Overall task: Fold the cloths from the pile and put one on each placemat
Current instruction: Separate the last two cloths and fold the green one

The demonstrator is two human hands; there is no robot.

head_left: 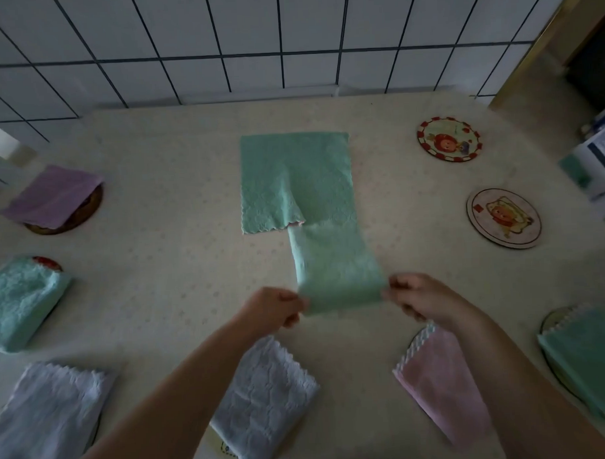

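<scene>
**Mid-fold: green cloth held by two corners, two placemats bare**

Centre of frame. Left hand (274, 307) and right hand (421, 299) each pinch a near corner of a green cloth (336, 266), fingers curled onto the edge. The near end is raised off the tabletop (162, 186). The cloth runs as a narrow band up toward frame centre, where it seems to lie on the flat green cloth (292, 174) spread there. Whether that is one piece or two, I cannot tell.

Already served, judging by layout: a purple cloth (53, 195) on a mat at upper left; a teal cloth (20, 301) at mid left; a pale blue cloth (50, 413) at lower left; a second pale blue cloth (266, 399) at bottom centre; a pink cloth (440, 379) at lower right; a green folded cloth (586, 356) at far right edge.

Still bare: two round placemats at upper right, one red-rimmed (449, 139), one cream (503, 218).

Step in hand, as I read it: folding this cloth, lengthwise fold done, cross fold pending. The task looks well along.

Next move likely calls for carrying the held edge over to meet the far edge, corners matched, keeping both pinches level so the band does not twist, then setting it on a bare mat to the right.
</scene>
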